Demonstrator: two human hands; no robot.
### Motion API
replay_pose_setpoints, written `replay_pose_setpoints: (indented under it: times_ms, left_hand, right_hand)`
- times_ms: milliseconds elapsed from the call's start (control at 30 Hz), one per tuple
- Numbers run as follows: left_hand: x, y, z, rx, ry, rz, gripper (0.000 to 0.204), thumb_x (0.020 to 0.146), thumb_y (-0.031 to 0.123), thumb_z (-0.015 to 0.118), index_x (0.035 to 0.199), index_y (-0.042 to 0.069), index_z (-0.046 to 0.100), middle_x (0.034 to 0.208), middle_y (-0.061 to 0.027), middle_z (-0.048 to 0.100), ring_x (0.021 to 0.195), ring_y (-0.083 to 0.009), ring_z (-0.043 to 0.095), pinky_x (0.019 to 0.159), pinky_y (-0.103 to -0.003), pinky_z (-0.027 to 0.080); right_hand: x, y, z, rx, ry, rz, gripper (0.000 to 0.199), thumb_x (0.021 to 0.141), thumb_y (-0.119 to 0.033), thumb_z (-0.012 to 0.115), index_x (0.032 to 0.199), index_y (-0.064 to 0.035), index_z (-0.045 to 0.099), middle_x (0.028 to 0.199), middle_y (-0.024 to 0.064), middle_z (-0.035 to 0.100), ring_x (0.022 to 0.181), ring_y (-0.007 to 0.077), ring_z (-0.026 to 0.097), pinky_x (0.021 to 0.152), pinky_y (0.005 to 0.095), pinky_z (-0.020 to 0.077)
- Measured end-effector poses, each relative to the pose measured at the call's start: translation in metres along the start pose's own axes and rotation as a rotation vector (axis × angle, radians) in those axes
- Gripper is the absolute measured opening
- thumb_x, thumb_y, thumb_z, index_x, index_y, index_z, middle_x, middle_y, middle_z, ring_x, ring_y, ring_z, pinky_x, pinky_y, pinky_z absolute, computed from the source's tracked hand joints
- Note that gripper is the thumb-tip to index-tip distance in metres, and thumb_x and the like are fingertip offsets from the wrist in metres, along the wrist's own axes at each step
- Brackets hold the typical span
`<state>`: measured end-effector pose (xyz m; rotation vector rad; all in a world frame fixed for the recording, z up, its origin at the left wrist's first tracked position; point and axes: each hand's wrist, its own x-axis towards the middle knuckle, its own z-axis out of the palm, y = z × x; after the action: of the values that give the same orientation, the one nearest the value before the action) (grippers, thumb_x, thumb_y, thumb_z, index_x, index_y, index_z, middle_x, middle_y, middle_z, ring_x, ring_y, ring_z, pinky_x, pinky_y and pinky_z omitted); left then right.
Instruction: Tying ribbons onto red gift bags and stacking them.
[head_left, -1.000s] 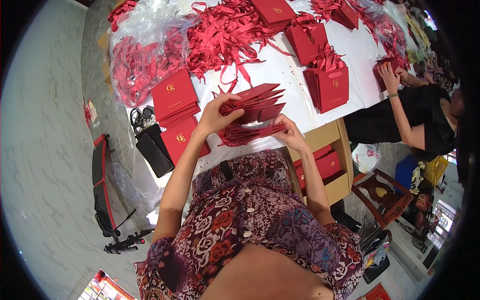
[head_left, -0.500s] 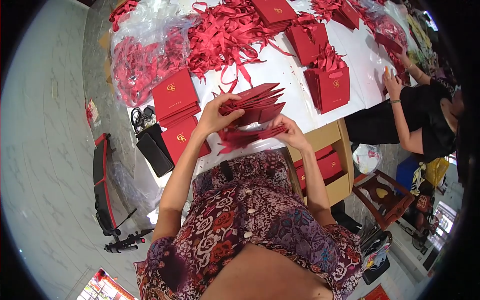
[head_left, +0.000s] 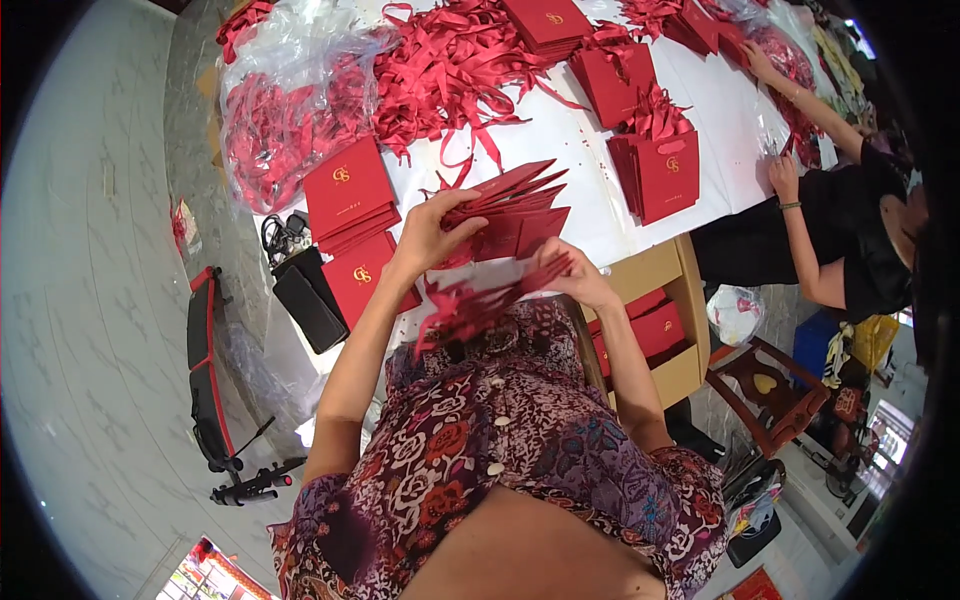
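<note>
Left hand (head_left: 432,232) is closed around a fanned stack of red cards (head_left: 515,205), thumb on top, held just above the near edge of the white table (head_left: 590,205). Right hand (head_left: 580,280) sits just below that stack, fingers pinched on a bundle of red ribbons (head_left: 480,305) trailing toward the lap (exact grip partly hidden). On the table, left of the cards, lie flat red bags (head_left: 352,200); beyond them a heap of loose ribbons (head_left: 450,65). At the table's right side, another person's hands (head_left: 782,178) rest on its surface.
</note>
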<state>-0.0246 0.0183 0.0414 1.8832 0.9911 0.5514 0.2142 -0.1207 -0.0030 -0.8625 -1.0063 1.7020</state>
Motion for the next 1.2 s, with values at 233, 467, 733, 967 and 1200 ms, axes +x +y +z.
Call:
replay_pose_setpoints:
  times_ms: [233, 467, 733, 967, 1200]
  left_hand:
    - [-0.001, -0.002, -0.001, -0.119, -0.063, -0.094, 0.038, 0.083, 0.021, 0.076, 0.116, 0.006, 0.066, 0.104, -0.0109, 0.069, 0.090, -0.0177, 0.068, 0.080, -0.030, 0.053]
    - [-0.014, -0.004, -0.004, -0.181, -0.159, 0.029, 0.071, 0.072, 0.025, 0.085, 0.132, 0.009, 0.050, 0.119, -0.0125, 0.058, 0.108, -0.0236, 0.061, 0.094, -0.034, 0.048]
    - [-0.022, -0.001, 0.010, -0.033, -0.111, 0.076, 0.097, 0.057, 0.031, 0.092, 0.136, 0.009, 0.040, 0.128, -0.0147, 0.047, 0.121, -0.0293, 0.050, 0.103, -0.037, 0.042]
    - [-0.019, -0.001, 0.008, -0.076, -0.123, 0.078, 0.072, 0.074, 0.028, 0.082, 0.132, 0.008, 0.043, 0.122, -0.0153, 0.049, 0.115, -0.0286, 0.052, 0.097, -0.037, 0.044]
    - [-0.016, -0.009, 0.021, -0.153, -0.045, 0.024, 0.044, 0.090, 0.026, 0.066, 0.124, 0.005, 0.048, 0.112, -0.0135, 0.051, 0.107, -0.0254, 0.052, 0.093, -0.034, 0.041]
  right_hand:
    - [0.004, 0.029, -0.009, -0.047, 0.375, -0.096, 0.032, 0.084, 0.010, 0.063, 0.110, -0.0031, 0.051, 0.107, 0.0044, 0.062, 0.098, 0.0117, 0.059, 0.090, 0.0260, 0.0469]
    - [0.013, 0.038, 0.011, -0.358, 0.717, -0.326, 0.045, 0.083, 0.008, 0.063, 0.123, 0.0003, 0.046, 0.121, 0.0098, 0.047, 0.117, 0.0174, 0.048, 0.102, 0.0308, 0.0392]
    - [0.010, 0.030, 0.009, -0.175, 0.585, -0.270, 0.040, 0.085, 0.008, 0.060, 0.120, -0.0018, 0.044, 0.115, 0.0082, 0.054, 0.108, 0.0148, 0.053, 0.097, 0.0296, 0.0418]
    - [0.005, 0.034, -0.003, -0.145, 0.362, -0.160, 0.035, 0.087, 0.008, 0.060, 0.118, -0.0026, 0.045, 0.110, 0.0054, 0.059, 0.102, 0.0105, 0.055, 0.092, 0.0263, 0.0438]
    - [0.002, 0.025, -0.004, -0.129, 0.310, -0.079, 0.031, 0.088, 0.008, 0.060, 0.115, -0.0024, 0.048, 0.108, 0.0042, 0.059, 0.100, 0.0100, 0.056, 0.090, 0.0261, 0.0447]
